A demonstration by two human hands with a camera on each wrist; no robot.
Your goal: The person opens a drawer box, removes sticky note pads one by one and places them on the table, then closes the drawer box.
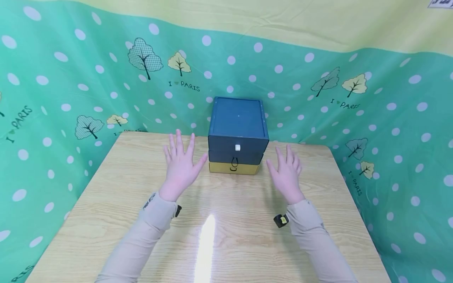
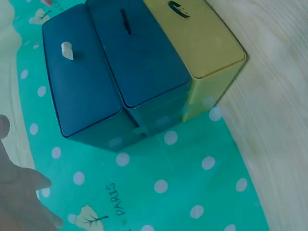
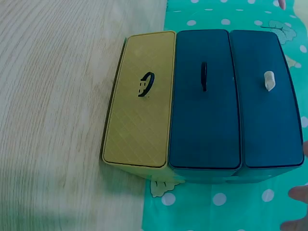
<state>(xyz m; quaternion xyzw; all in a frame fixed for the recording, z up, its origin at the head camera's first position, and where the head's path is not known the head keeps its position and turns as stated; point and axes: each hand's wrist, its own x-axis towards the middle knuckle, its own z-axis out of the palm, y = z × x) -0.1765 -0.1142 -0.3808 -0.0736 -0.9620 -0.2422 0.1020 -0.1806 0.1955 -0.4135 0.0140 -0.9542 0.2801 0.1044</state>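
Note:
Three stacked drawer boxes stand near the table's back edge: a blue top one (image 1: 238, 118) with a white knob (image 1: 238, 147), a blue middle one (image 3: 204, 125) with a dark loop handle, and a yellow bottom one (image 1: 247, 169) with a dark loop. All three fronts look closed. My left hand (image 1: 180, 167) hovers left of the stack, fingers spread, holding nothing. To the right of the stack my right hand (image 1: 286, 175) is raised, fingers extended, touching nothing. Fingers also show at the edge of the left wrist view and of the right wrist view.
The wooden table (image 1: 233, 243) carries a bright light streak in front of the stack. A green dotted cloth (image 1: 230, 59) with printed trees hangs behind the table and along both sides. Small black devices sit at both wrists.

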